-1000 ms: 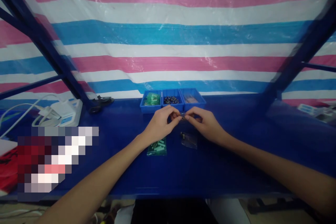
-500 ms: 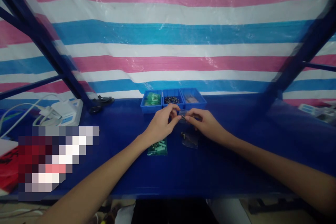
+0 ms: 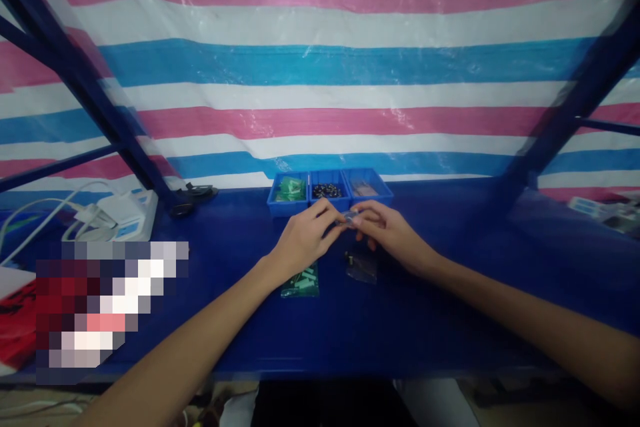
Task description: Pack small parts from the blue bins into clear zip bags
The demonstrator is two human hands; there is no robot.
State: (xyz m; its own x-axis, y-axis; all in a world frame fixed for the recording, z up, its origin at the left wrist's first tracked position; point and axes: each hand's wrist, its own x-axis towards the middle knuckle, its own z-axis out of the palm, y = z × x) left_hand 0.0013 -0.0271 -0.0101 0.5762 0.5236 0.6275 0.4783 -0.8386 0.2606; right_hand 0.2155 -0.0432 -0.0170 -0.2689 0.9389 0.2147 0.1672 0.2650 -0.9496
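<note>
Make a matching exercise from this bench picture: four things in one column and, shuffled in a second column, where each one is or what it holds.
Column one
1. left hand
2. bag of green parts
3. middle blue bin
4. white power block

Column two
A. sits at the far left of the blue table
B. holds small dark parts
C. lies on the table just under the left wrist
D. pinches a small clear item together with the right hand

Pairs: 1-D, 2-C, 3-B, 4-A.
</note>
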